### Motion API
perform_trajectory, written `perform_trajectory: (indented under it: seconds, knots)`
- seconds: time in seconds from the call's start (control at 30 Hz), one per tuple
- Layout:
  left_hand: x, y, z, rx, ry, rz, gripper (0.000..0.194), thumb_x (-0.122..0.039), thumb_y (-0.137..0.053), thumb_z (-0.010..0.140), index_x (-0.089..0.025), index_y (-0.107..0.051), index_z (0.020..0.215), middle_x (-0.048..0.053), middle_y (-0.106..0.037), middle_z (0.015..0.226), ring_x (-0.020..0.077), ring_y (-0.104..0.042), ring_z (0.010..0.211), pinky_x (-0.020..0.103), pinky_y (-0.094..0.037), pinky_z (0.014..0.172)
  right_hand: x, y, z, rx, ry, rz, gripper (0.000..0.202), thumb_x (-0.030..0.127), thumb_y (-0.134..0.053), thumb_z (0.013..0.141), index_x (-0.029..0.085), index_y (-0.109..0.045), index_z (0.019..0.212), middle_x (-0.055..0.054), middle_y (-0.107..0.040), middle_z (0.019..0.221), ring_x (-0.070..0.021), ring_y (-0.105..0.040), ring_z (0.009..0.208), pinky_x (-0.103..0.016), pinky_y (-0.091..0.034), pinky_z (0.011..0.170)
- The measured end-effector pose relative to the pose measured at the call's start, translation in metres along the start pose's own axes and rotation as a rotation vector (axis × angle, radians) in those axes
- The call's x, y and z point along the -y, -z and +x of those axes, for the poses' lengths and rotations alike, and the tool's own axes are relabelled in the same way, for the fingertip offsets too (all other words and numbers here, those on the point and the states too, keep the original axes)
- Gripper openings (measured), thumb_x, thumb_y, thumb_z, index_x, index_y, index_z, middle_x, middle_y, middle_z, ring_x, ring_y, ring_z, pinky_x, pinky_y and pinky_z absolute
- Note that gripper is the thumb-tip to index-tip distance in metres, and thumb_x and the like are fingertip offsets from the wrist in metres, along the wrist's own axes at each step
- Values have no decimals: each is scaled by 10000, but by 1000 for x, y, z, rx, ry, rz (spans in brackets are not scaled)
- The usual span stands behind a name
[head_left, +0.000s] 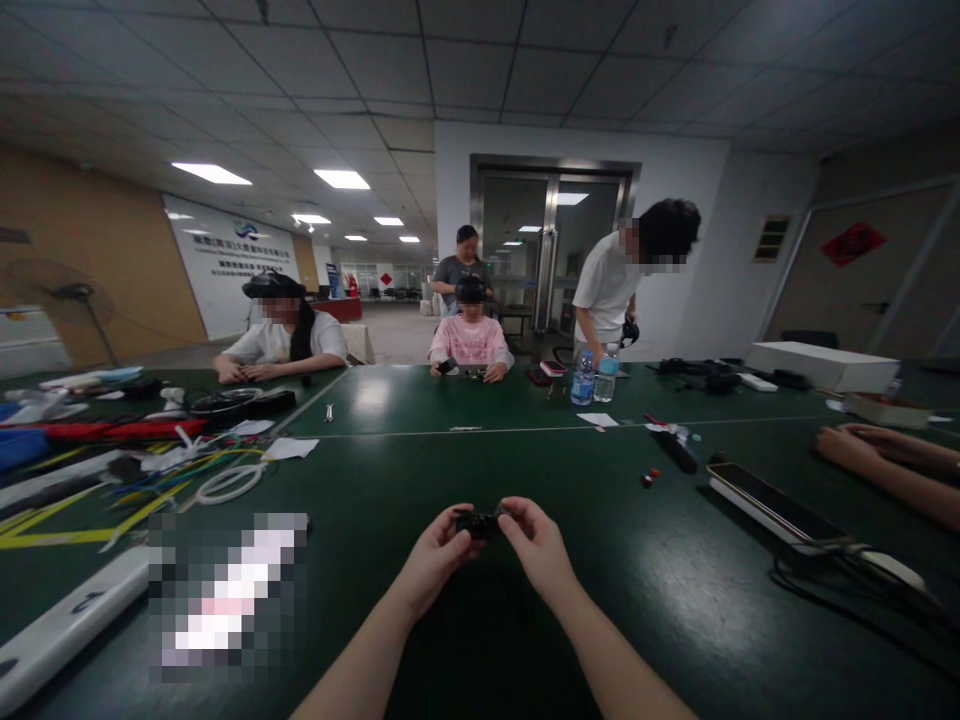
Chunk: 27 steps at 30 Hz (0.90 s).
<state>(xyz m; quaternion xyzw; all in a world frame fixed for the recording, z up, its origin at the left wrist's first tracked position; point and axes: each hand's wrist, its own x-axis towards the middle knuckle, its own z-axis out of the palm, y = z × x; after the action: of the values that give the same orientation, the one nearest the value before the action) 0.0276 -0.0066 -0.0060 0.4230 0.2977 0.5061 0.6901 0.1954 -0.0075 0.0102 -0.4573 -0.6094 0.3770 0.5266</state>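
Above the dark green table, both hands come together on a small black object; its exact kind is too small and dark to make out. My left hand pinches its left end between thumb and fingers. On the right end, the thumb and fingertips of my right hand are closed. Parts of the object are hidden behind the fingers.
Cables and tools crowd the left, near a white bar. To the right lie a phone on a white box and a black cable. Two water bottles stand farther back. Another person's hands rest at right; several people are across the table.
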Motion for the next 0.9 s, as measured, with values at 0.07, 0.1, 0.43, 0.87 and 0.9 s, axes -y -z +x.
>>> perform_trajectory:
  seconds: [0.07, 0.1, 0.43, 0.87, 0.9]
  knots:
    - [0, 0, 0, -6, -5, -5, 410, -230, -694, 661, -200, -534, 1037, 71, -629, 954, 194, -612, 845, 325, -432, 775, -2, 1, 0, -28, -12, -3, 244, 318, -547, 741, 189, -576, 946, -50, -625, 914, -201, -585, 870, -354, -457, 800]
    - [-1, 0, 0, -7, -5, -8, 411, -224, -693, 662, -200, -532, 1040, 71, -629, 957, 193, -612, 848, 325, -431, 779, -3, 2, 1, -34, -19, -6, 247, 316, -544, 742, 190, -573, 953, -50, -621, 924, -200, -584, 875, -351, -459, 798]
    - [-1, 1, -1, 6, -4, -11, 396, -222, -677, 679, -207, -539, 1050, 74, -632, 968, 191, -619, 838, 328, -429, 787, -8, 11, 5, -111, -17, 24, 285, 304, -557, 730, 200, -555, 995, -55, -610, 942, -208, -575, 889, -361, -465, 792]
    - [0, 3, 0, -3, 0, -8, 405, -228, -687, 670, -222, -540, 1047, 59, -621, 974, 183, -617, 836, 324, -434, 784, -7, 20, 7, -169, -11, 8, 272, 377, -568, 735, 208, -577, 948, -49, -612, 916, -203, -577, 852, -360, -480, 766]
    - [0, 3, 0, -7, -4, -9, 407, -229, -695, 660, -221, -545, 1038, 56, -621, 967, 181, -619, 826, 321, -437, 777, -8, 20, 8, -170, -3, 0, 262, 386, -564, 738, 207, -584, 929, -45, -617, 887, -200, -579, 830, -356, -484, 749]
